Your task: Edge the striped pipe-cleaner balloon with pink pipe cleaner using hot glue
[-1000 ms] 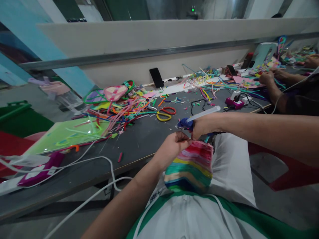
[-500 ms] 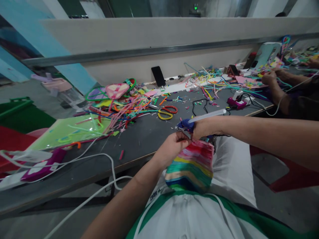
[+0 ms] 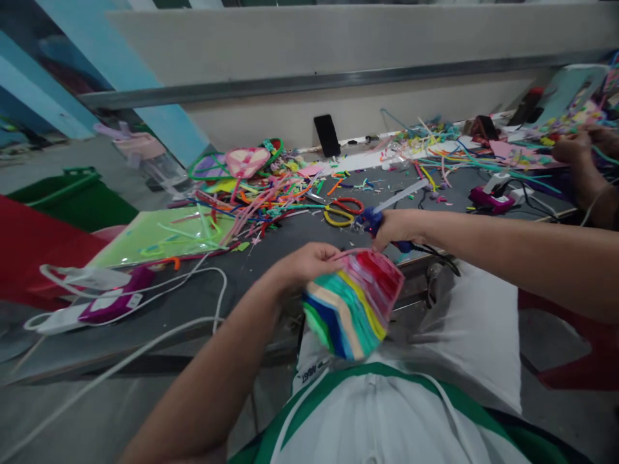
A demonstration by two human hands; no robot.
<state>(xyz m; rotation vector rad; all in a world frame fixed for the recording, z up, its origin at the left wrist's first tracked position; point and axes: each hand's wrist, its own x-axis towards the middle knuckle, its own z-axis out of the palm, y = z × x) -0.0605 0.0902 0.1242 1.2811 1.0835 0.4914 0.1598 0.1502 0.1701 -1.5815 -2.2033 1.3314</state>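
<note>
One striped panel [image 3: 351, 303] is being pinched along its upper left edge by the left hand [image 3: 314, 263] and is being held between the front edge of the dark table [image 3: 285, 235] and the white shirt [image 3: 367, 412]. One blue glue gun [image 3: 371, 220] is being gripped by the closed right hand [image 3: 396, 229] near the panel's top edge. Some room is being left between the left hand and the coloured strips [image 3: 246, 209]. One pair of scissors [image 3: 338, 219], one phone [image 3: 327, 135] and two purple power blocks [image 3: 118, 299] are being supported by the table.
</note>
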